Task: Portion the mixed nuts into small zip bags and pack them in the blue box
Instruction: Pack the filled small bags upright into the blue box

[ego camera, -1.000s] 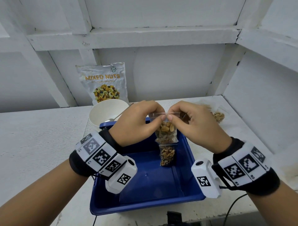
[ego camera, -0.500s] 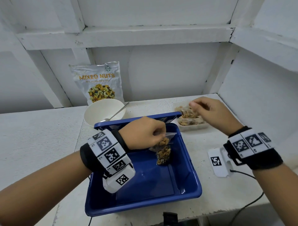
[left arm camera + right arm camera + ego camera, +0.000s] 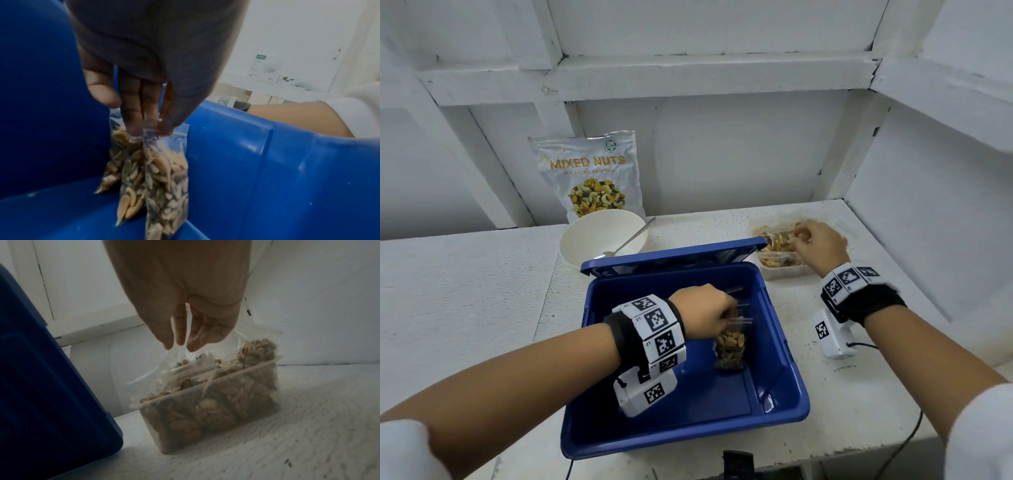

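Hands work over a white table seen from above. The left hand reaches down into the blue box, which sits open at the table's near edge with its lid tilted up behind it. In the left wrist view its fingers and thumb pinch the top edge of a small zip bag filled with nuts, held upright with its bottom on the box floor, close to the right-hand wall. Two more filled bags stand touching it on the side away from that wall. The right hand is well apart from the left, over a clear plastic tub that stands on the table just beside the box's far right corner. The tub is packed with filled bags of nuts, and the right wrist view shows the thumb and fingertips closed narrowly on the clear top of one of them. Behind the box sit a white bowl with a spoon resting in it, and a silver pouch printed "MIXED NUTS" leaning upright against the white wall.
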`<action>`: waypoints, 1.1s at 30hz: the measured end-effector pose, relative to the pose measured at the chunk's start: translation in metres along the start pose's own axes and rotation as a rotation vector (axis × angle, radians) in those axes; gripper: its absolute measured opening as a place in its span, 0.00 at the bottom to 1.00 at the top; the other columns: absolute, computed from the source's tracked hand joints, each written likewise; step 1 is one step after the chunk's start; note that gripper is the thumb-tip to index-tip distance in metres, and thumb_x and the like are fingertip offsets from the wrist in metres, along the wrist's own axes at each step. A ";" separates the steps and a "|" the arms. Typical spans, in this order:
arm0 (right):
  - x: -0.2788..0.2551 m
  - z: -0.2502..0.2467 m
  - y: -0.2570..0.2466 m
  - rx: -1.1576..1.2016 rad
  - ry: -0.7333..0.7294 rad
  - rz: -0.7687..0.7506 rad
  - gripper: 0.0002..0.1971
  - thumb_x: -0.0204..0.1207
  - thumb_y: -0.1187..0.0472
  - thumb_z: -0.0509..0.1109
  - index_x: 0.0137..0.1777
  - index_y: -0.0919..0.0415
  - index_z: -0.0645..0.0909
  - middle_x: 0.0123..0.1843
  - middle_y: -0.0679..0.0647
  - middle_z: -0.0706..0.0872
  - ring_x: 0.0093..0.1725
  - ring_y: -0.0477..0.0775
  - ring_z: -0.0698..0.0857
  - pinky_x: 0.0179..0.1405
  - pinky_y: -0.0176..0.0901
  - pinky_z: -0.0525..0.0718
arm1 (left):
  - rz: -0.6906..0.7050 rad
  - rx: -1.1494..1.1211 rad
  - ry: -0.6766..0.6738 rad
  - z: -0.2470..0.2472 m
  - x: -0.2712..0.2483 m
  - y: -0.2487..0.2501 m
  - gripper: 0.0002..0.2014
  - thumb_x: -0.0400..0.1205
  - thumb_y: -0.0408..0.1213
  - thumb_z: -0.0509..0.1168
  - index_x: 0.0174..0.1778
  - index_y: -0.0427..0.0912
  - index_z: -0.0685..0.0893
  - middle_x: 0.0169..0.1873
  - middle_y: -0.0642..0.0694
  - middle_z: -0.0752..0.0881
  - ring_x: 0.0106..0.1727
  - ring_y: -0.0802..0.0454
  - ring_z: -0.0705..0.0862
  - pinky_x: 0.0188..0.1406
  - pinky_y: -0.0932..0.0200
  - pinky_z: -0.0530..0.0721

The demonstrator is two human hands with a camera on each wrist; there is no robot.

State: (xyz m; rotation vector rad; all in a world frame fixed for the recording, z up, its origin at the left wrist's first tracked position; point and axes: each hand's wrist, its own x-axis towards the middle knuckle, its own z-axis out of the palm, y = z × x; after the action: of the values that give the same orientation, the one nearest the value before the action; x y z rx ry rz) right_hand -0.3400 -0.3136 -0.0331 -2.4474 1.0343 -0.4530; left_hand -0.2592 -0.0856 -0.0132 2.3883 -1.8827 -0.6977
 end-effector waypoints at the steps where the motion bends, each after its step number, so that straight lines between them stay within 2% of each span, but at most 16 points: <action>1: 0.002 0.001 -0.001 0.007 0.015 0.013 0.12 0.78 0.62 0.67 0.59 0.66 0.80 0.56 0.61 0.83 0.55 0.60 0.81 0.44 0.38 0.67 | 0.000 -0.014 0.003 0.002 0.000 -0.001 0.11 0.83 0.36 0.59 0.58 0.40 0.82 0.51 0.41 0.86 0.51 0.43 0.83 0.45 0.53 0.81; 5: 0.007 0.005 -0.004 0.028 0.016 0.009 0.12 0.78 0.63 0.67 0.59 0.66 0.80 0.54 0.62 0.85 0.54 0.61 0.82 0.45 0.40 0.72 | -0.010 -0.046 0.043 0.008 0.000 -0.002 0.11 0.83 0.36 0.58 0.59 0.41 0.82 0.52 0.41 0.86 0.51 0.43 0.83 0.48 0.51 0.83; 10: 0.006 0.008 -0.009 0.012 0.040 -0.027 0.11 0.79 0.64 0.67 0.57 0.68 0.84 0.55 0.64 0.86 0.54 0.62 0.82 0.46 0.38 0.70 | -0.022 -0.094 0.043 0.012 0.000 -0.007 0.11 0.83 0.38 0.59 0.59 0.41 0.81 0.51 0.42 0.86 0.50 0.44 0.84 0.47 0.51 0.83; 16: -0.002 -0.006 -0.008 0.134 0.181 -0.071 0.09 0.78 0.65 0.67 0.52 0.69 0.84 0.50 0.62 0.87 0.51 0.60 0.83 0.46 0.39 0.73 | 0.007 -0.115 0.097 0.003 -0.008 -0.011 0.12 0.83 0.43 0.61 0.58 0.44 0.81 0.52 0.46 0.86 0.51 0.49 0.83 0.49 0.52 0.83; 20: -0.015 -0.032 -0.015 0.250 0.316 -0.185 0.07 0.78 0.64 0.67 0.49 0.67 0.85 0.44 0.61 0.88 0.44 0.55 0.83 0.45 0.39 0.77 | 0.069 -0.172 0.237 -0.021 -0.025 -0.010 0.10 0.83 0.45 0.61 0.55 0.45 0.83 0.48 0.50 0.87 0.47 0.54 0.83 0.48 0.53 0.82; 24: -0.041 -0.064 -0.039 0.325 0.363 -0.317 0.08 0.78 0.61 0.68 0.52 0.64 0.84 0.42 0.54 0.86 0.40 0.47 0.83 0.43 0.25 0.79 | 0.109 -0.283 0.411 -0.046 -0.045 -0.009 0.09 0.83 0.44 0.62 0.52 0.46 0.84 0.44 0.53 0.87 0.42 0.59 0.82 0.45 0.59 0.82; 27: -0.067 -0.082 -0.060 0.400 0.378 -0.419 0.07 0.78 0.62 0.68 0.53 0.61 0.83 0.42 0.50 0.85 0.42 0.45 0.84 0.45 0.31 0.83 | 0.128 -0.384 0.597 -0.058 -0.056 -0.006 0.07 0.82 0.40 0.64 0.49 0.45 0.86 0.39 0.54 0.87 0.40 0.59 0.83 0.41 0.68 0.79; 30: -0.091 -0.092 -0.080 0.471 0.332 -0.512 0.06 0.77 0.61 0.68 0.52 0.58 0.82 0.40 0.47 0.84 0.40 0.45 0.85 0.44 0.32 0.84 | 0.148 -0.512 0.745 -0.065 -0.061 0.001 0.05 0.81 0.41 0.65 0.49 0.47 0.84 0.39 0.62 0.85 0.44 0.61 0.82 0.39 0.77 0.75; 33: -0.107 -0.091 -0.094 0.592 0.192 -0.534 0.05 0.75 0.61 0.70 0.50 0.58 0.82 0.40 0.44 0.86 0.39 0.42 0.85 0.41 0.31 0.84 | 0.170 -0.628 0.824 -0.066 -0.061 0.006 0.13 0.78 0.48 0.62 0.58 0.54 0.77 0.45 0.61 0.83 0.45 0.64 0.82 0.40 0.71 0.80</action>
State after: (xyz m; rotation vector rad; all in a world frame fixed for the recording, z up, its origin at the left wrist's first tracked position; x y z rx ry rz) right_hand -0.3972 -0.2013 0.0790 -2.1198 0.2212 -1.0163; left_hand -0.2518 -0.0471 0.0681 1.6920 -1.2436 -0.1755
